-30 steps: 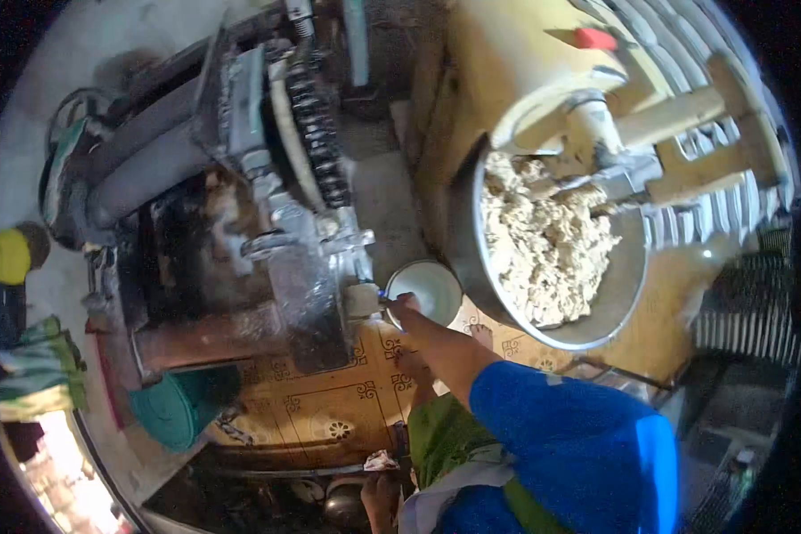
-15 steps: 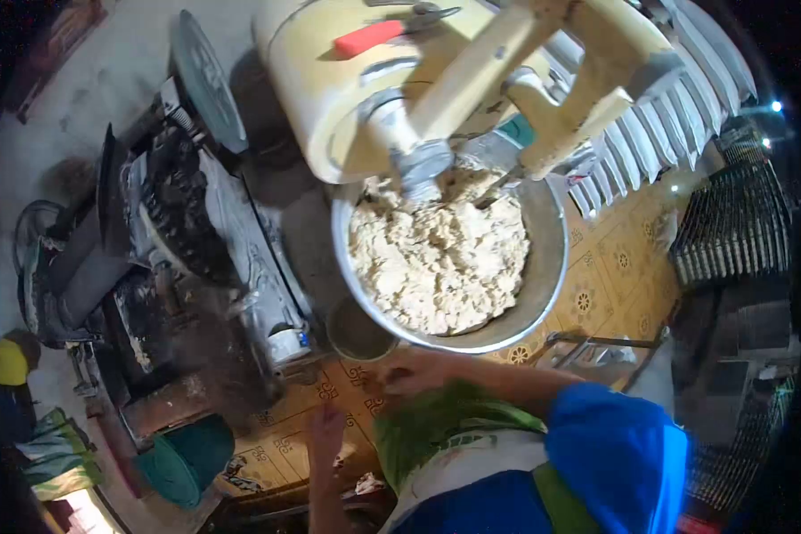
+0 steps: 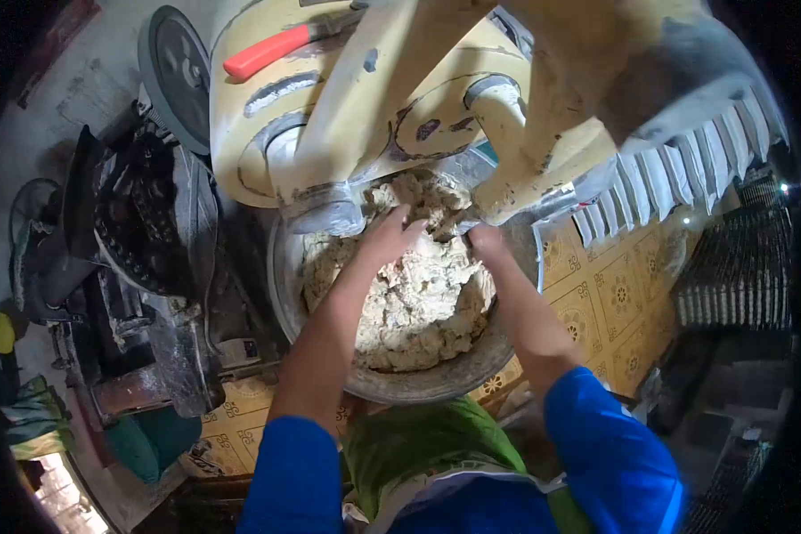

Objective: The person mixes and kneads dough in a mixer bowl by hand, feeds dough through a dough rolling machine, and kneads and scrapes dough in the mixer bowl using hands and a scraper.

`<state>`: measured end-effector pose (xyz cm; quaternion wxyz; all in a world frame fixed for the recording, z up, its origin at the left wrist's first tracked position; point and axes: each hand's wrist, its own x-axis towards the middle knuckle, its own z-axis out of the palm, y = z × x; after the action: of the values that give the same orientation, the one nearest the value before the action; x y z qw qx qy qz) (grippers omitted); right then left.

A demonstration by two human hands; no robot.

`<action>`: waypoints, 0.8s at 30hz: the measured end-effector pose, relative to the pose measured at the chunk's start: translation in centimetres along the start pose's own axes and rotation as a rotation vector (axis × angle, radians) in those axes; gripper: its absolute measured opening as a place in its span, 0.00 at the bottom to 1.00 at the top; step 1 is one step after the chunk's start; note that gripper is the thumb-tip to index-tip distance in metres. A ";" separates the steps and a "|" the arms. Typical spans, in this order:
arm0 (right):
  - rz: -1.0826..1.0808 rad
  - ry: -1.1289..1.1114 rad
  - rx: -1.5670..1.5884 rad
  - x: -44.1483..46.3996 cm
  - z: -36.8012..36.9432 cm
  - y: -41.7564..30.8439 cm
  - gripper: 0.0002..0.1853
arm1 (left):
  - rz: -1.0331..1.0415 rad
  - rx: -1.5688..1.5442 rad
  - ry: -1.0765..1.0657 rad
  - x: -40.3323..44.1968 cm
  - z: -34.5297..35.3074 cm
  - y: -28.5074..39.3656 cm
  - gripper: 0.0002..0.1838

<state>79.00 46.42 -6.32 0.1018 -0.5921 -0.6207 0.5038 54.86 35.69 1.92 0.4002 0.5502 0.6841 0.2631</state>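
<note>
from the head camera, looking down: pale, lumpy dough [image 3: 418, 294] fills much of a round metal bowl [image 3: 405, 389] beneath a yellow machine [image 3: 347, 98], with a red-handled tool [image 3: 271, 52] lying on top. the left hand [image 3: 393, 238] presses into the dough's far side, the right hand [image 3: 486, 241] at its right edge; fingertips are hidden, so whether either is clamped on dough i cannot tell

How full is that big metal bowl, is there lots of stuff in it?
Partly full: lumpy dough covers much of the bowl, but bare metal shows along its near side. The dough's depth cannot be told.
</note>
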 end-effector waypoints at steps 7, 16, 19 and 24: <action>-0.103 -0.171 0.024 5.3 4.5 9.6 0.18 | -0.190 0.151 -0.289 3.7 2.9 -2.2 0.50; 0.424 -0.313 1.006 -10.8 5.9 1.1 0.21 | -0.180 0.005 -0.271 -6.9 2.2 0.3 0.39; 0.306 -0.453 0.946 -15.7 8.2 -0.7 0.21 | -0.279 -0.114 -0.132 -15.2 3.0 -2.0 0.36; 0.050 -0.318 0.555 -17.8 9.1 -0.3 0.26 | -0.395 -0.227 -0.250 -18.4 0.0 -1.3 0.36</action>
<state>77.12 26.97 -2.02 0.1486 -0.4706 -0.4529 0.7425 55.54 17.66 5.63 0.5844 0.3855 0.6897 0.1850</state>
